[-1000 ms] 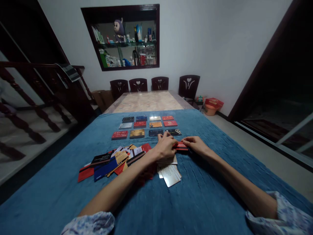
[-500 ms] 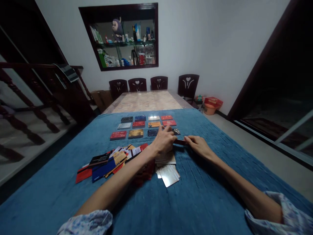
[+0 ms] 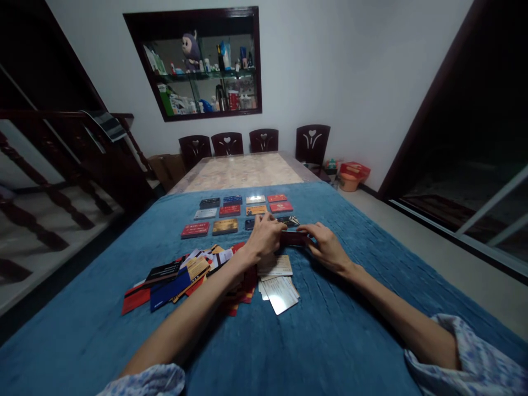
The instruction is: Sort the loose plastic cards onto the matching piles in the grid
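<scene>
Between my two hands is a dark red card stack (image 3: pixel 293 238), tilted so that its long side faces me. My left hand (image 3: pixel 266 235) grips its left end, and the fingers of my right hand (image 3: pixel 325 245) pinch its right end. Just beyond it lies a black card with white lines (image 3: pixel 291 221), partly covered by my hands. Rows of neat card stacks, among them a gold one (image 3: pixel 225 226) and a red one (image 3: pixel 195 230), lie farther off. Under and left of my left forearm spreads a loose card pile (image 3: pixel 177 278). Pale cards (image 3: pixel 280 294) lie nearer me.
A blue cloth (image 3: pixel 346 341) covers the near part of the table, with the bare marble-patterned top (image 3: pixel 247 169) beyond. Dark chairs (image 3: pixel 312 144) stand at the far end. A wooden railing (image 3: pixel 53 187) is at left, and a wall shelf (image 3: pixel 198 74) is above.
The dark red stack has turned its broad side more toward me, and my right fingers have spread around its end. The whole view has shifted slightly.
</scene>
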Available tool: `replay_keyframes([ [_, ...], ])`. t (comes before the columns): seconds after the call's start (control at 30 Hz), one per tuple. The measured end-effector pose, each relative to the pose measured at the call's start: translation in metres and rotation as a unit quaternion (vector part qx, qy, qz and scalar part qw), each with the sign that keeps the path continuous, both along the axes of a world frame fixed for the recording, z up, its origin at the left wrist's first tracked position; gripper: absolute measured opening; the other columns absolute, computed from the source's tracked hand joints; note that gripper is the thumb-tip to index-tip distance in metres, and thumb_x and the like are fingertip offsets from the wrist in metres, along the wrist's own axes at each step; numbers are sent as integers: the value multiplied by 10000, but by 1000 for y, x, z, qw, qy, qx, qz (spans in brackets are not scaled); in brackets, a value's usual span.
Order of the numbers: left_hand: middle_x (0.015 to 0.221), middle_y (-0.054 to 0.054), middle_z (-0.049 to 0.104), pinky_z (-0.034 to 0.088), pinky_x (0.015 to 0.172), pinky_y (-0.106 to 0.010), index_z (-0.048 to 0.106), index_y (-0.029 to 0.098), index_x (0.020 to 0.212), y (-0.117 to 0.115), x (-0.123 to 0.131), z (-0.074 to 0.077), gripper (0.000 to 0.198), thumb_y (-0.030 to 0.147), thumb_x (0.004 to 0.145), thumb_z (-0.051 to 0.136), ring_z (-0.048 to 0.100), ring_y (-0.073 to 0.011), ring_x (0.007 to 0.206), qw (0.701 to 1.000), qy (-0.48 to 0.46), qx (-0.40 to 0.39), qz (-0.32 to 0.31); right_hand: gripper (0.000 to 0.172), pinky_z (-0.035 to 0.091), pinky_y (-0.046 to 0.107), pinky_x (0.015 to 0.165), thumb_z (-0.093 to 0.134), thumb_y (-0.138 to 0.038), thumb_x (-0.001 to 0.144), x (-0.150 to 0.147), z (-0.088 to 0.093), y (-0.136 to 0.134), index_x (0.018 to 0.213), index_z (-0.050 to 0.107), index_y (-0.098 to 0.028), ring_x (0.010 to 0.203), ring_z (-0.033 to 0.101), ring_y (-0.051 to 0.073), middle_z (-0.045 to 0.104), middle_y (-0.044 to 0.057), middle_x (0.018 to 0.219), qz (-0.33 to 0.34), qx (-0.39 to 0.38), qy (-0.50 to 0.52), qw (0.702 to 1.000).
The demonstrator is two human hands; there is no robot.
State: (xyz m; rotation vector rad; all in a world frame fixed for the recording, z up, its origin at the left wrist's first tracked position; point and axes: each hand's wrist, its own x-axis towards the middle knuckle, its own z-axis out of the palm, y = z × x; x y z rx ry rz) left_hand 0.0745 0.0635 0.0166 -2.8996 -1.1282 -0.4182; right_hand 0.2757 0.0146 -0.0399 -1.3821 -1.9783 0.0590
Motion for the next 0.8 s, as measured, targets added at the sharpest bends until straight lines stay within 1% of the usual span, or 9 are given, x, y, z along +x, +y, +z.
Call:
replay_keyframes([
  [0.13,1041,-75,733,354,915,-443,710,209,1020,-5,-4,2,284,84,835,534,508,-273,1095,999,-25,2,23,287,476,373,790,450,-168,910,0,-7,2,1112,650,-205,866,591,235,708,94,1001,16,83,-4,996],
  [0.23,1004,-80,737,373,900,-443,716,212,1006,-9,-3,1,277,87,843,530,519,-274,1062,999,-31,13,36,274,491,364,775,443,-164,924,-2,-10,3,1107,641,-212,854,604,228,701,87,991,17,103,-9,994],
  [0.4,950,-76,739,387,892,-431,724,218,1003,-10,-2,-7,269,114,873,513,525,-270,1037,998,-38,22,40,259,502,366,803,450,-167,930,-2,-14,2,1099,639,-221,893,618,229,691,82,998,2,83,-13,996],
  [0.47,972,-71,738,385,896,-428,719,219,1019,-11,-3,-9,280,117,885,496,525,-264,1025,999,-31,27,35,266,504,367,822,451,-168,928,-2,-15,2,1114,634,-221,919,618,228,683,83,1017,5,71,-8,997],
  [0.57,1030,-86,723,385,885,-434,695,207,1067,-12,-4,-11,311,105,892,458,518,-270,1025,999,-7,43,32,320,506,365,830,453,-156,914,-2,-17,2,1181,616,-226,937,606,226,663,85,1035,-2,55,-13,998],
  [0.67,1075,-112,695,383,875,-444,657,186,1113,-14,-3,-11,330,91,872,451,508,-286,1045,998,25,53,38,382,494,369,826,482,-160,896,-2,-18,3,1254,591,-233,939,581,236,643,91,1039,-24,42,-46,998],
  [0.8,1083,-131,667,379,862,-447,619,176,1138,-15,-2,-13,340,93,849,459,499,-303,1061,996,55,58,50,441,464,373,816,532,-210,885,-4,-19,3,1325,547,-234,937,551,251,630,99,1036,-48,20,-99,994],
])
